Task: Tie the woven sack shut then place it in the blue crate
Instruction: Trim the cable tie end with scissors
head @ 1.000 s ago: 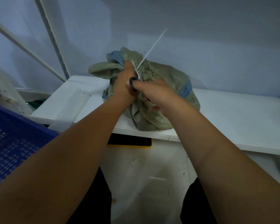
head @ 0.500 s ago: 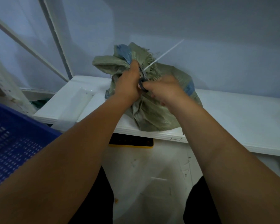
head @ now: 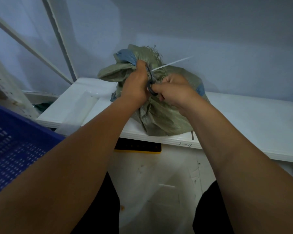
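On the white counter (head: 243, 119), near its front edge and about midway across the view, sits the woven sack (head: 161, 119). It is a dull olive-green plastic weave, creased and slumped, with blue patches showing at the gathered mouth on the far left and at its right flank. Its body is a rounded lump resting on the counter, and its long axis runs roughly upright, tilting toward the far left, where the bunched neck ends in a frayed fringe of loose threads pointing up and away from the person.

The left hand (head: 135, 85) is closed in a fist around the gathered neck, squeezing the fabric together just below the frayed mouth. The right hand (head: 174, 92) is curled shut just beside it, to the right, holding a pair of scissors (head: 150, 82); a dark handle loop shows at the thumb, and the blades reach up between the two hands toward the neck. Whether the blades are parted cannot be told.

A thin white zip tie (head: 172, 63) sticks out from the neck, its free tail pointing to the far right and slightly up, straight and stiff against the pale wall.

The blue crate (head: 15, 142) stands at the near left, below counter level and well apart from the sack, its perforated wall visible.
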A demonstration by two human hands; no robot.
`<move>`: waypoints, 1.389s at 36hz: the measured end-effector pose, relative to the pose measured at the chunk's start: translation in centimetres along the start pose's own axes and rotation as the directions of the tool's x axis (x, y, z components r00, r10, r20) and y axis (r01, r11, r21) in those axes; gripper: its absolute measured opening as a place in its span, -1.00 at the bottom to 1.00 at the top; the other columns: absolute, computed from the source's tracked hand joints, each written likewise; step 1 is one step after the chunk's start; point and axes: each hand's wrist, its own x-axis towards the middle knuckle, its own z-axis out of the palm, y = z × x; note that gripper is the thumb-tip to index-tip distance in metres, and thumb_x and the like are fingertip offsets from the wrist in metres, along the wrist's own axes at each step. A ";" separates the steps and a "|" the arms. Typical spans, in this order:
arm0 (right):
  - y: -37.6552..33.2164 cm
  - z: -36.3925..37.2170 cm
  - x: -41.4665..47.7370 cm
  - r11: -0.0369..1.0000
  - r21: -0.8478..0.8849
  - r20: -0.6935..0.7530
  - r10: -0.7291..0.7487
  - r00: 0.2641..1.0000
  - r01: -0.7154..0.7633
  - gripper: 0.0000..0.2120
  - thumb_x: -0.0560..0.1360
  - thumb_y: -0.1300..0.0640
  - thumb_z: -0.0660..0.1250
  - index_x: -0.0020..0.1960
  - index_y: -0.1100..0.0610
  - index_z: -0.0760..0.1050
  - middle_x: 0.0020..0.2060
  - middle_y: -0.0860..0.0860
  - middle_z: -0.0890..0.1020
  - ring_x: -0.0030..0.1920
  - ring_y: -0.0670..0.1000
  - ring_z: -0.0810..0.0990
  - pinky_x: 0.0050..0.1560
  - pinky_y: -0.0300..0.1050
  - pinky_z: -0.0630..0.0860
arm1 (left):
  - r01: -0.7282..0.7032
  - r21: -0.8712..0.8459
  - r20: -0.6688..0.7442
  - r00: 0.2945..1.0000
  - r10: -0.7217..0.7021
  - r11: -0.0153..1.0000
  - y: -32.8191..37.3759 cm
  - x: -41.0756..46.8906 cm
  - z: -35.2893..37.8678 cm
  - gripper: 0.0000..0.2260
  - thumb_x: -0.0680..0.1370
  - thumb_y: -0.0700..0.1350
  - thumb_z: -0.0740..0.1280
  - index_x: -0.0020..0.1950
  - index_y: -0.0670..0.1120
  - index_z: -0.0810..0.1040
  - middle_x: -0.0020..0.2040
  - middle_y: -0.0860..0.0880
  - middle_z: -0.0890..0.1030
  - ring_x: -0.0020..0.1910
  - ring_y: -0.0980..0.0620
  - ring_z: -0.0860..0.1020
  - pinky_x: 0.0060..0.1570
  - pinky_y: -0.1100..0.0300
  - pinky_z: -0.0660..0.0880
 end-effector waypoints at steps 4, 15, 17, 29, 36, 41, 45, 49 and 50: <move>0.1 0.3 0.4 1.000 0.023 -0.061 0.000 0.998 0.001 -0.68 0.41 0.16 0.42 -0.43 0.04 0.36 -0.47 0.07 0.62 -0.41 -0.02 0.51 -0.34 -0.18 0.36 | 0.036 -0.009 0.009 0.999 -0.036 0.999 -0.1 0.3 0.4 -0.54 0.51 -0.18 0.33 0.35 -0.19 0.23 -0.07 -0.13 0.56 -0.13 -0.16 0.57 -0.12 -0.09 0.57; 0.2 0.8 0.4 1.000 -0.010 -0.031 0.013 0.999 -0.013 -0.60 0.40 0.22 0.43 -0.50 0.04 0.32 -0.67 -0.08 0.46 -0.31 0.11 0.63 -0.30 -0.11 0.39 | 0.019 0.037 -0.011 1.000 -0.018 0.999 -1.7 0.8 1.5 -0.62 0.43 -0.21 0.39 0.18 -0.18 0.34 -0.09 -0.15 0.58 -0.12 -0.15 0.57 -0.07 0.03 0.57; 0.1 0.8 0.2 0.999 -0.035 -0.023 0.012 1.000 -0.013 -0.61 0.41 0.23 0.42 -0.51 0.04 0.34 -0.64 -0.06 0.49 -0.26 0.14 0.69 -0.29 -0.11 0.41 | 0.050 0.013 -0.012 0.999 -0.050 0.999 -1.1 0.8 1.2 -0.83 0.57 0.02 0.21 -0.03 -0.08 0.41 -0.23 -0.06 0.55 -0.19 -0.08 0.51 -0.10 0.06 0.47; 0.5 1.0 -0.2 0.988 -0.151 -0.065 -0.053 0.996 0.043 -0.90 0.39 0.12 0.36 -0.29 0.09 0.48 -0.19 0.22 0.72 -0.18 0.14 0.70 -0.28 -0.11 0.42 | 0.133 -0.114 0.075 0.989 -0.126 0.985 -1.0 0.2 1.1 -0.62 0.53 -0.17 0.30 0.30 -0.21 0.28 -0.06 -0.12 0.52 -0.20 -0.03 0.47 -0.22 0.09 0.42; 0.8 0.7 0.6 0.997 -0.060 -0.136 0.034 0.990 -0.042 -0.70 0.34 -0.12 0.40 -0.22 0.11 0.46 -0.35 0.04 0.57 -0.35 0.03 0.53 -0.37 -0.13 0.35 | 0.105 -0.085 0.048 0.994 -0.102 0.991 -0.4 -0.3 2.0 -0.61 0.54 -0.11 0.28 0.30 -0.22 0.28 -0.15 -0.09 0.52 -0.21 -0.07 0.52 -0.26 0.08 0.36; 2.0 0.6 1.9 0.991 -0.015 -0.259 0.126 0.958 -0.134 -0.41 0.29 -0.20 0.37 0.12 0.23 0.54 -0.14 0.07 0.65 -0.11 0.11 0.65 -0.25 -0.11 0.43 | 0.126 -0.107 0.023 0.992 -0.124 0.986 0.4 0.2 3.5 -0.53 0.53 -0.12 0.32 0.37 -0.21 0.25 -0.04 -0.15 0.62 -0.12 -0.15 0.61 -0.14 -0.05 0.58; 4.6 -0.9 3.2 0.978 -0.039 -0.375 0.175 0.910 -0.204 -0.49 0.50 -0.09 0.35 0.31 0.19 0.38 -0.04 -0.01 0.60 -0.13 0.02 0.51 -0.14 -0.14 0.37 | 0.158 -0.088 0.009 0.987 -0.158 0.983 1.6 0.5 5.8 -0.45 0.52 -0.19 0.32 0.45 -0.19 0.19 0.01 -0.17 0.62 -0.07 -0.17 0.61 -0.06 -0.08 0.59; 7.3 -2.9 3.9 0.941 -0.172 -0.424 0.197 0.884 -0.292 -0.48 0.54 -0.07 0.32 0.37 0.21 0.33 0.20 0.10 0.59 0.18 0.14 0.58 -0.02 -0.11 0.37 | 0.071 -0.020 0.041 0.997 -0.070 0.997 2.8 0.2 9.4 -0.46 0.53 -0.15 0.34 0.45 -0.17 0.21 -0.04 -0.14 0.62 -0.13 -0.15 0.62 -0.17 0.02 0.56; 8.0 -3.5 4.1 0.924 -0.206 -0.432 0.210 0.877 -0.323 -0.46 0.53 -0.06 0.32 0.38 0.21 0.31 0.22 0.11 0.58 0.21 0.16 0.57 0.00 -0.09 0.39 | 0.050 0.000 0.063 0.997 -0.050 0.999 2.9 0.2 10.2 -0.47 0.53 -0.16 0.34 0.45 -0.18 0.21 -0.04 -0.15 0.62 -0.13 -0.15 0.62 -0.21 0.04 0.53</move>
